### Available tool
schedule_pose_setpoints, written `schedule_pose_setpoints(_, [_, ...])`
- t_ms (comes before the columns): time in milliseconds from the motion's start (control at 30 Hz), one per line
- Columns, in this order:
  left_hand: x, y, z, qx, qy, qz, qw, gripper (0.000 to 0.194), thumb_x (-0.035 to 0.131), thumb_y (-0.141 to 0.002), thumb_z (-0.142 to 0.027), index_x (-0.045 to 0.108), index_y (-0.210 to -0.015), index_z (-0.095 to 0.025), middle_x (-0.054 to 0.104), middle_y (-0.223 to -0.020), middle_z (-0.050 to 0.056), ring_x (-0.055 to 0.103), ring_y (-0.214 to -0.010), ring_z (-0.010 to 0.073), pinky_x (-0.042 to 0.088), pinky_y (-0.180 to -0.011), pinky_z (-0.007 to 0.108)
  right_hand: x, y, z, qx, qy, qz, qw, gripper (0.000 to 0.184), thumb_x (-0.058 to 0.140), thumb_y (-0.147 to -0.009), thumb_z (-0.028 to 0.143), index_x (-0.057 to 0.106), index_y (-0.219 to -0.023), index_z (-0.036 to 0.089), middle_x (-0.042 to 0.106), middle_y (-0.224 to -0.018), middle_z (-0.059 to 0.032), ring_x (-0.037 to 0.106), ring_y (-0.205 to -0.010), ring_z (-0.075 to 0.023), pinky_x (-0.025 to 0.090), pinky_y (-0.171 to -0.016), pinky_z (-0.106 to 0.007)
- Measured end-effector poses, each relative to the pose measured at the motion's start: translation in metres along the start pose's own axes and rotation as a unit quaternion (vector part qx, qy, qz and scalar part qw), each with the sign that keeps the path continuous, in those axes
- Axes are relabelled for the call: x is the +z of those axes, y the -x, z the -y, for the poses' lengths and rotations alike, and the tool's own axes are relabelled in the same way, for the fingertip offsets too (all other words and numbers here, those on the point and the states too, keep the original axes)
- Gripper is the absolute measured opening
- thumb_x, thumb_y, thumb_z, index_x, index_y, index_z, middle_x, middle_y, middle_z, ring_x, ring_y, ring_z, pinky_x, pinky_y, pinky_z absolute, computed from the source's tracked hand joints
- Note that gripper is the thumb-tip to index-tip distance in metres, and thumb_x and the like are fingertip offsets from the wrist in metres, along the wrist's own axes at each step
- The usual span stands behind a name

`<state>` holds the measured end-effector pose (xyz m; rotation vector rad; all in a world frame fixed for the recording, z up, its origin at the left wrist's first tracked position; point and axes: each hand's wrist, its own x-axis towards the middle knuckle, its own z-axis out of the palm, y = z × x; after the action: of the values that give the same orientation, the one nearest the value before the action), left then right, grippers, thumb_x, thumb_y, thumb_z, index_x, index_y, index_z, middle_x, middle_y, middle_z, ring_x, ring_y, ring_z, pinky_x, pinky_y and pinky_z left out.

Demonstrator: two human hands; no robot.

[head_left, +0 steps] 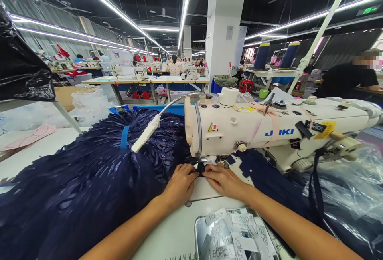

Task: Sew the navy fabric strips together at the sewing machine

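Observation:
Both hands meet at the needle area of a white JUKI sewing machine (233,128). My left hand (181,182) has its fingers curled and pressed down on the edge of a navy garment (98,172) covered in leaf-like pieces. Just right of the needle, my right hand (224,181) presses its fingertips on the same small dark bit of fabric (200,168). The fingers partly hide that bit, and the stitching spot is too small to make out. Most of the garment is heaped on the left of the table.
A metal tray of printed labels (236,236) lies in front of the machine. A flexible lamp (146,132) bends over the garment. Navy fabric (266,184) and clear plastic (353,180) lie on the right. Two navy thread cones (261,57) stand behind; a person in black (348,74) is at far right.

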<state>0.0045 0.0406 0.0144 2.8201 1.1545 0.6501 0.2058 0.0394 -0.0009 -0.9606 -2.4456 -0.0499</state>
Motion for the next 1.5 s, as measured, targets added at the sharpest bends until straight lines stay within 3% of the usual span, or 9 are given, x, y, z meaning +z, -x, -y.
schedule_pose_setpoints(300, [0.000,0.001,-0.001,0.025,-0.043,0.023,0.999,0.039,0.045,-0.073,0.000,0.062,-0.103,-0.019,0.054,-0.088,0.006,0.048,-0.088,0.0210,0.040,-0.080,0.037,0.002,0.002,-0.008,-0.005,-0.088,-0.030,0.996,0.026,0.044,-0.084,0.012,0.066,-0.098,0.019,0.064,-0.094,-0.0073,0.060,-0.081,-0.0166,0.050,-0.073,-0.030])
schedule_pose_setpoints(533, [-0.002,0.002,-0.009,0.051,-0.091,0.041,0.994,0.035,0.047,-0.073,-0.002,0.061,-0.103,-0.014,0.055,-0.087,0.009,0.049,-0.086,0.0225,0.039,-0.083,0.038,-0.001,0.002,-0.008,-0.025,-0.098,-0.023,0.995,0.027,0.041,-0.087,0.014,0.066,-0.097,0.018,0.062,-0.093,-0.0078,0.058,-0.080,-0.0168,0.049,-0.074,-0.031])
schedule_pose_setpoints(733, [-0.004,0.002,-0.010,0.044,-0.090,0.049,0.994,0.034,0.048,-0.073,-0.003,0.062,-0.102,-0.015,0.058,-0.089,0.009,0.052,-0.088,0.0226,0.039,-0.085,0.039,-0.005,0.003,-0.006,-0.055,-0.034,0.000,0.998,0.029,0.038,-0.089,0.016,0.064,-0.101,0.016,0.060,-0.093,-0.0092,0.056,-0.080,-0.0179,0.051,-0.069,-0.030])
schedule_pose_setpoints(900, [-0.004,0.005,-0.008,0.029,-0.048,0.055,0.997,0.040,0.048,-0.072,-0.003,0.059,-0.108,-0.017,0.058,-0.113,0.009,0.050,-0.106,0.0247,0.032,-0.094,0.045,-0.004,0.003,-0.004,-0.077,0.035,0.009,0.996,0.027,0.039,-0.089,0.015,0.061,-0.105,0.015,0.058,-0.099,-0.0111,0.056,-0.082,-0.0194,0.051,-0.067,-0.030])
schedule_pose_setpoints(1033, [-0.006,0.009,-0.006,0.022,-0.036,0.079,0.996,0.044,0.047,-0.072,-0.003,0.056,-0.113,-0.016,0.056,-0.121,0.008,0.046,-0.115,0.0252,0.023,-0.102,0.050,-0.005,0.002,-0.001,-0.067,0.049,0.021,0.996,0.024,0.041,-0.088,0.017,0.062,-0.101,0.014,0.059,-0.093,-0.0098,0.056,-0.077,-0.0188,0.051,-0.062,-0.029])
schedule_pose_setpoints(1233, [-0.007,0.008,-0.001,0.025,-0.045,0.099,0.994,0.048,0.041,-0.073,0.001,0.054,-0.117,-0.017,0.054,-0.124,0.007,0.042,-0.120,0.0248,0.021,-0.104,0.055,-0.004,0.001,0.000,-0.072,0.063,0.003,0.995,0.025,0.041,-0.087,0.015,0.062,-0.102,0.013,0.060,-0.093,-0.0107,0.058,-0.075,-0.0193,0.052,-0.059,-0.029])
schedule_pose_setpoints(1500, [-0.006,0.006,-0.002,0.012,-0.056,0.103,0.993,0.047,0.045,-0.074,0.000,0.054,-0.117,-0.018,0.053,-0.125,0.007,0.043,-0.120,0.0254,0.022,-0.104,0.056,-0.002,0.000,0.001,-0.064,0.088,0.014,0.994,0.025,0.043,-0.086,0.017,0.063,-0.101,0.012,0.061,-0.098,-0.0135,0.061,-0.074,-0.0195,0.053,-0.058,-0.029])
